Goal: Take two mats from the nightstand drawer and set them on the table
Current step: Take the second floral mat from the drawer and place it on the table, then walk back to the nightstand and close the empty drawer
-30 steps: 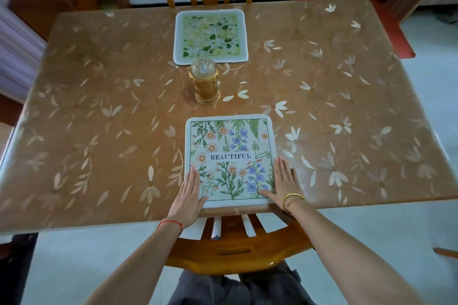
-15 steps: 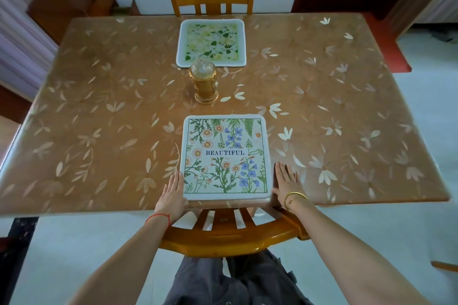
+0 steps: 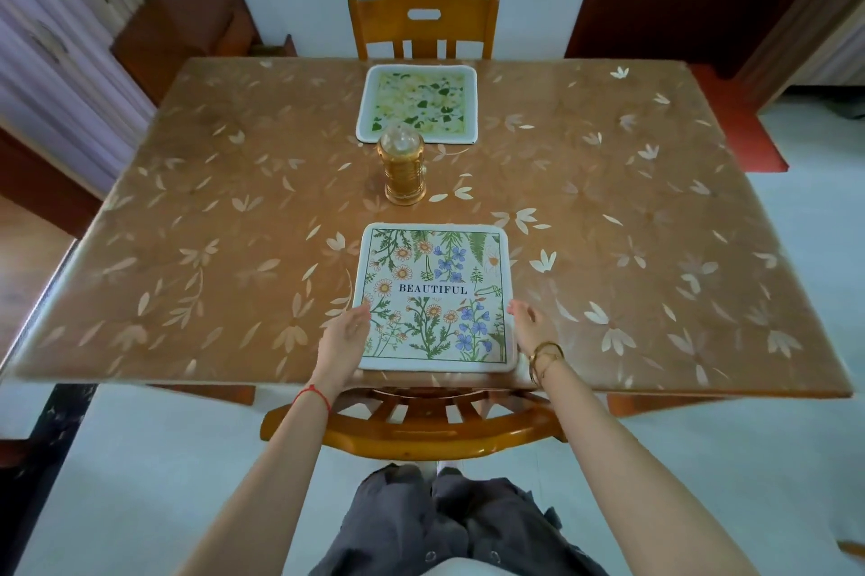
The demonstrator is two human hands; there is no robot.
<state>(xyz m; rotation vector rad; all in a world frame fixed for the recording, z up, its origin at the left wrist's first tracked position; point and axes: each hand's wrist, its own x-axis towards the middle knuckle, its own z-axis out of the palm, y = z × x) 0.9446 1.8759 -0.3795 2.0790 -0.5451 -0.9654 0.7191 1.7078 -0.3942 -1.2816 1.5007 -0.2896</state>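
A square floral mat printed BEAUTIFUL (image 3: 435,297) lies flat at the near edge of the brown flower-patterned table (image 3: 210,224). A second mat with a green and yellow leaf print (image 3: 417,103) lies at the far edge. My left hand (image 3: 344,334) is raised beside the near mat's left edge, palm turned inward, fingers apart, holding nothing. Beside the mat's right edge is my right hand (image 3: 526,323), also turned inward and empty, with a gold bangle on its wrist.
An amber glass jar with a domed lid (image 3: 403,170) stands between the two mats. A wooden chair (image 3: 421,428) is tucked under the near edge, another chair (image 3: 423,25) at the far side. A dark wooden nightstand (image 3: 182,32) stands at the back left.
Both hands have lifted off the table and the near mat and now hover at its sides, palms turned inward. The view has pulled back from the table.
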